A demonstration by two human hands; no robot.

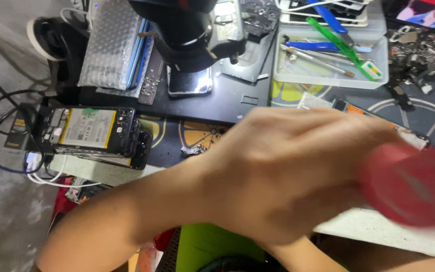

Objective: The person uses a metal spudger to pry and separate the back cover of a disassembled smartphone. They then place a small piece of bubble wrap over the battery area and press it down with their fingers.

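Just beyond the fingers of the left hand (288,171), which crossed rightward, sat a blurred red object (414,186), touching it; whether the hand gripped it I could not tell.

Setting was a phone repair workshop. Bench carried a microscope (187,35) over a phone (190,80), an opened phone (91,131) with battery exposed, a clear tray (328,70) of tweezers and picks, a heap of small salvaged parts (416,53), bubble-wrapped spares (112,43), and loose cables (6,146) on a dark work mat (227,106).
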